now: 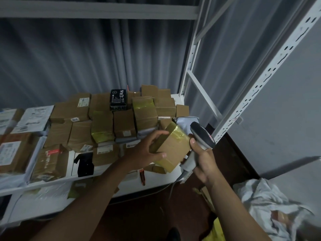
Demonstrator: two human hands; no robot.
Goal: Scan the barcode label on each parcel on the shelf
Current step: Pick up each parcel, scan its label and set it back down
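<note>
My left hand [147, 150] grips a small cardboard parcel [171, 146] wrapped in yellowish tape, held tilted above the right front of the white shelf [156, 185]. My right hand [202, 162] holds a grey handheld barcode scanner [201, 136] by its handle, its head just right of the parcel. No label shows on the parcel's visible faces. A small red spot of light sits by the parcels at the back of the pile. Many brown parcels [121, 119] are stacked on the shelf, several with white labels.
A black box [118, 100] stands among the back parcels. White mailers [33, 119] lie at the left. A black object [85, 164] and a red-handled cutter [142, 176] lie near the shelf's front. The white shelf upright [260, 80] rises at right. Crumpled bags [271, 206] lie on the floor.
</note>
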